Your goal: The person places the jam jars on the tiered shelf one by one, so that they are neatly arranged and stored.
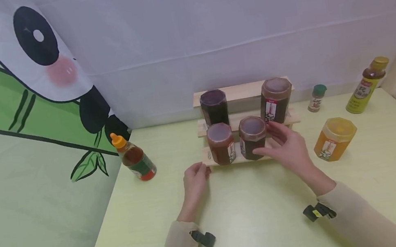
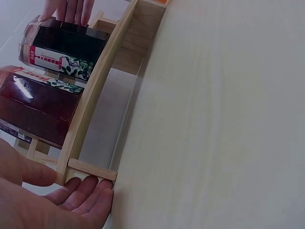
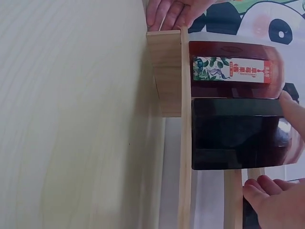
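A stepped wooden rack (image 1: 242,92) stands near the back of the table. At the left end of its lowest step, my left hand (image 1: 194,180) grips the wood, with the thumb (image 2: 35,172) on the step and fingers curled below. My right hand (image 1: 291,148) holds a dark jam jar (image 1: 249,145) on that step, its thumb in front and fingers at the right side. A reddish jam jar (image 1: 221,147) stands just left of it. Higher up are a dark jar (image 1: 215,109) at left and a labelled dark jar (image 1: 275,101) at right, partly hidden by the front jars and hand.
Right of the rack stand an orange-yellow jar (image 1: 335,139), a small green-capped shaker (image 1: 316,100) and a yellow-labelled sauce bottle (image 1: 364,88). An orange-capped squeeze bottle (image 1: 137,161) stands at left. A printed cloth (image 1: 230,20) hangs behind the table.
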`<state>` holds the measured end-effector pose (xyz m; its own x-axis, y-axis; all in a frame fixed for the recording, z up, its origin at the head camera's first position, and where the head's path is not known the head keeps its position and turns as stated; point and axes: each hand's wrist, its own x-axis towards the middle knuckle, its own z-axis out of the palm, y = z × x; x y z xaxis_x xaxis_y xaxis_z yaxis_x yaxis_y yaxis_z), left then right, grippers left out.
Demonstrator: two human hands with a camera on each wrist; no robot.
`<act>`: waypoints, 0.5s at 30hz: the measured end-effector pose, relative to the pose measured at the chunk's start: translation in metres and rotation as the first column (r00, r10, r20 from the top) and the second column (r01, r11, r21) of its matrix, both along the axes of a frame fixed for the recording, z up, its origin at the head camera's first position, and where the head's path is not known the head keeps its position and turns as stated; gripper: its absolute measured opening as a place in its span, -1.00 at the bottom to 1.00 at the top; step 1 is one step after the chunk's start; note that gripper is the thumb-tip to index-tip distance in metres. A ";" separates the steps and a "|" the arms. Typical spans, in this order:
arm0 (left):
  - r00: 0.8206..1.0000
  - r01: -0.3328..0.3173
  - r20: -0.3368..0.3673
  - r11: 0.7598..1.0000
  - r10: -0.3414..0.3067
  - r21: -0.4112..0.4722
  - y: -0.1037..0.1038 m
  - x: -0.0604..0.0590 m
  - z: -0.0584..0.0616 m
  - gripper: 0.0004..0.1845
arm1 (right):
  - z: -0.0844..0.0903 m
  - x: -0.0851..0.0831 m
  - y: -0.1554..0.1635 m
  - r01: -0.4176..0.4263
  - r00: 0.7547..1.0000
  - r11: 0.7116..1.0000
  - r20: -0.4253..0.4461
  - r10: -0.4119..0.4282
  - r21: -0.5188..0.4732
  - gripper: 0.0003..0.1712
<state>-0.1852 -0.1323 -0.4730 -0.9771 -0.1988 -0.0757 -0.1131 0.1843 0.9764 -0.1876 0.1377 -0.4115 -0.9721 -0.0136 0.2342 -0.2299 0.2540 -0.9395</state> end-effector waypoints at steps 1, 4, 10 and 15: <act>1.000 -0.001 -0.002 1.000 0.001 -0.003 0.000 0.000 0.000 -0.70 | 0.000 0.001 0.001 0.004 1.000 1.000 -0.004 -0.004 0.010 0.04; 1.000 0.007 -0.008 1.000 -0.007 0.000 -0.001 0.001 -0.001 -0.70 | 0.002 0.005 0.005 0.023 0.999 0.999 -0.028 -0.021 0.044 0.03; 1.000 0.027 0.005 1.000 -0.027 0.010 -0.003 0.001 -0.003 -0.68 | 0.004 0.012 0.019 0.067 0.996 0.990 -0.058 -0.060 0.127 0.03; 1.000 0.026 0.003 1.000 -0.026 0.001 -0.003 0.002 -0.002 -0.68 | 0.005 0.017 0.033 0.078 0.994 0.983 -0.088 -0.064 0.168 -0.03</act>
<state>-0.1836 -0.1352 -0.4747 -0.9817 -0.1734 -0.0784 -0.1108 0.1862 0.9762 -0.1701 0.1703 -0.4063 -0.9496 0.0078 0.3134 -0.2802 0.4278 -0.8594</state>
